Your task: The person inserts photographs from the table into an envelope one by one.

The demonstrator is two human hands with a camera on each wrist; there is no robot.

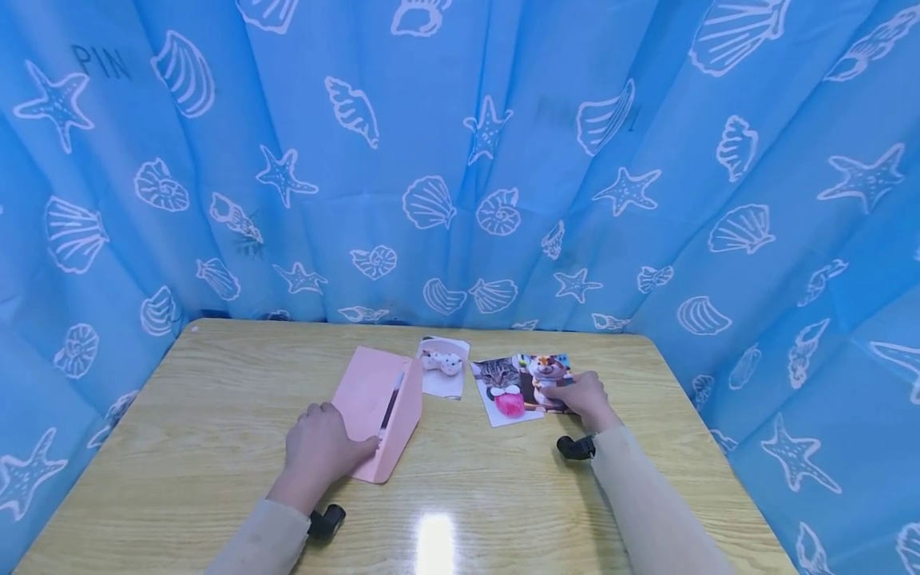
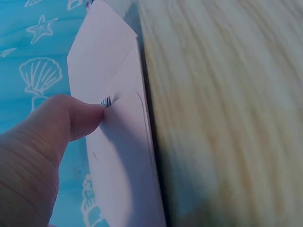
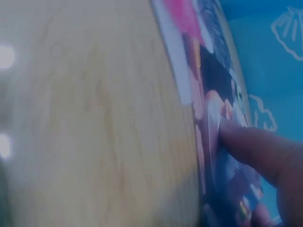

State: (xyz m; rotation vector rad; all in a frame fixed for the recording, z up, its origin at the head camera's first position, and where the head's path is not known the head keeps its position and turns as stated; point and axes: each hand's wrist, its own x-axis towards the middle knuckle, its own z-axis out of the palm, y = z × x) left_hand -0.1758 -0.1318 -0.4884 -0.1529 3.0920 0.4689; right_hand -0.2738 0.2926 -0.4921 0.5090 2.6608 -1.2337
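My left hand [image 1: 319, 447] grips a pink envelope [image 1: 368, 391] at its near left side, the thumb at the mouth below the raised flap. A dark and white strip shows inside that mouth. The left wrist view has the thumb on the pale envelope [image 2: 128, 156] close to a small striped patch. My right hand [image 1: 591, 399] pinches the right edge of a photo card [image 1: 545, 375] of a cartoon cat figure, thumb on its face. That card [image 3: 222, 161] overlaps a second photo card [image 1: 499, 383] showing a tabby cat and something pink.
A third photo card [image 1: 444, 367] with small white animals lies behind the envelope, towards the table's far edge. All rest on a wood-grain table [image 1: 489, 487]. A blue curtain [image 1: 460, 160] with shells and starfish hangs behind and at both sides.
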